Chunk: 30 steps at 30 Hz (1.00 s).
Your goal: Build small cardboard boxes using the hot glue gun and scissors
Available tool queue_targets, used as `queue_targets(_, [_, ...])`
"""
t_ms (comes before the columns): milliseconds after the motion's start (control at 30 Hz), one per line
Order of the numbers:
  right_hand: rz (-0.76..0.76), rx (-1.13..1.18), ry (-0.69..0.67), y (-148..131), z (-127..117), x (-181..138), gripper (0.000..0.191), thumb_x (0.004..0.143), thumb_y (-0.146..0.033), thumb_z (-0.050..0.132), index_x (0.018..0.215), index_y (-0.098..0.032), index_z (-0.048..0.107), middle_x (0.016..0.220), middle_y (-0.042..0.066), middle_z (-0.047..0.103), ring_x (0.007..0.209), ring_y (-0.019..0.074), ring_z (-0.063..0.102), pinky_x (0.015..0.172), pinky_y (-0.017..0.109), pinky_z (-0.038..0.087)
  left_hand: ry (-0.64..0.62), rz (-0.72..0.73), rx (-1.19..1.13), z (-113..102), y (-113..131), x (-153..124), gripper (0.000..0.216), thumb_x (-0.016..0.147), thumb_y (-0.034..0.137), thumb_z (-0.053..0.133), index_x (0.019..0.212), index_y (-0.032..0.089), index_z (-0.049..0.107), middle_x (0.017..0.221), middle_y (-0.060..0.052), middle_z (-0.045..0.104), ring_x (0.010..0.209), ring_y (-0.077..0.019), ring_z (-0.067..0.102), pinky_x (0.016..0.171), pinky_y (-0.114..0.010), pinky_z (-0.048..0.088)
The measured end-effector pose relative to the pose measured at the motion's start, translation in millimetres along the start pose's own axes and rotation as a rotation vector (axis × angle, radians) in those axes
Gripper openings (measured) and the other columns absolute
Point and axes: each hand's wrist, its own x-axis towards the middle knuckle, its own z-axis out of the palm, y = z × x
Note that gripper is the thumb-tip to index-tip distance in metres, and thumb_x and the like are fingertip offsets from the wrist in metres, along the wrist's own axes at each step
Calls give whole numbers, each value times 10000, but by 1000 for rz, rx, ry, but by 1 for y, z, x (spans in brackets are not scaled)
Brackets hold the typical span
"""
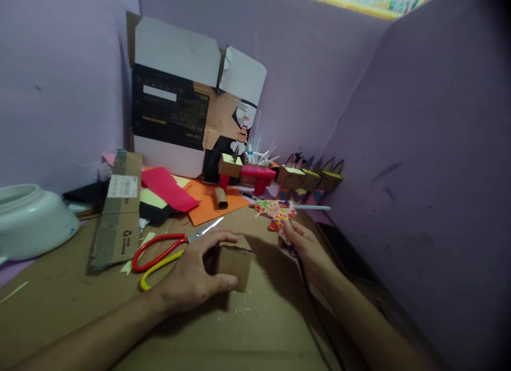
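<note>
My left hand [199, 267] grips a small brown cardboard box [235, 267] resting on the cardboard-covered work surface, thumb on its near side and fingers over the top. In my right hand [301, 243] is a hot glue gun [277, 210] with a colourful floral pattern. It is held in the air to the right of the box, its nozzle pointing left and a pale glue stick [313, 207] jutting from its back. A dark cord trails from its handle toward me. Beside my left hand lie scissors [175, 243] with red and yellow handles, blades apart.
A cardboard strip [117, 211] and coloured paper [170, 189] lie at the left, near a white bowl-like vessel [35, 216]. Behind stand an unfolded printed box [171, 105], a pink-red object [257, 178], and several small cardboard pieces with pointed ears [295, 176]. A purple wall [431, 174] bounds the right side.
</note>
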Motion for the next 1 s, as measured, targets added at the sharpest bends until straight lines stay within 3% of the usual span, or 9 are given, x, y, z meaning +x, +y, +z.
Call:
queue_targets(133, [-12, -179, -14, 10, 26, 31, 514, 809, -644, 363, 657, -187, 544, 569, 0, 531, 522, 144, 478, 505, 253, 355, -32, 54, 96, 2, -4, 1, 404, 601, 107, 705, 940, 212, 512, 1350, -90, 471, 1281, -271, 397, 1058, -442, 296])
queue_targets(233, [-32, -379, 32, 10, 33, 33, 417, 798, -537, 493, 604, -183, 596, 679, 66, 630, 737, 231, 565, 652, 320, 400, -73, 22, 144, 3, -3, 0, 380, 614, 68, 667, 914, 218, 488, 1393, -87, 430, 1304, -270, 369, 1061, -465, 283])
queue_targets(400, [-76, -598, 108, -8, 19, 11, 200, 742, -324, 633, 641, -160, 683, 903, 179, 683, 1067, 381, 500, 921, 522, 289, -64, 15, 184, 6, -7, -1, 626, 618, 99, 700, 1173, 208, 433, 1427, -130, 371, 1308, -299, 359, 1073, -483, 281])
queue_targets(500, [-121, -596, 102, -23, 14, -3, 218, 781, -330, 595, 853, -160, 710, 1024, 175, 670, 1104, 372, 499, 949, 536, 302, -79, 62, 118, 4, -12, 2, 746, 649, 85, 682, 1300, 238, 352, 1401, -98, 425, 1286, -271, 410, 1083, -452, 296])
queue_targets(567, [-123, -483, 1, -29, 16, -10, 309, 802, -396, 579, 1010, -188, 673, 1069, 132, 673, 1054, 305, 568, 913, 461, 401, -135, 132, 77, 0, -12, 2, 770, 687, 88, 667, 1348, 275, 318, 1409, -64, 436, 1292, -247, 415, 1093, -425, 298])
queue_targets(700, [0, 111, -518, -33, 26, -22, 637, 671, -497, 723, 1212, -215, 543, 1206, 112, 613, 1089, 287, 581, 879, 424, 466, -310, 256, 134, -10, -1, -1, 866, 741, 86, 630, 1434, 353, 184, 1505, -6, 316, 1368, -233, 300, 1117, -415, 270])
queue_targets(767, [65, 332, -668, -32, 30, -26, 678, 619, -459, 786, 1205, -222, 542, 1182, 94, 623, 1072, 288, 590, 880, 417, 464, -320, 272, 163, -12, 5, -3, 852, 761, 83, 600, 1438, 372, 172, 1515, 10, 295, 1376, -232, 283, 1121, -422, 261])
queue_targets(933, [171, 662, -493, -33, 40, -31, 575, 670, -488, 736, 1143, -202, 578, 1030, 85, 697, 967, 279, 646, 818, 379, 503, 53, 131, -53, -2, 7, -2, 744, 777, 198, 618, 1427, 260, 261, 1463, -81, 374, 1336, -277, 350, 1093, -451, 306])
queue_targets(1000, [148, 719, -382, -33, 46, -34, 532, 736, -545, 644, 1152, -221, 578, 1054, 81, 699, 1006, 288, 639, 849, 401, 500, 78, 74, -160, 3, 7, -2, 822, 743, 264, 667, 1434, 234, 222, 1457, -113, 364, 1304, -303, 393, 1049, -458, 371])
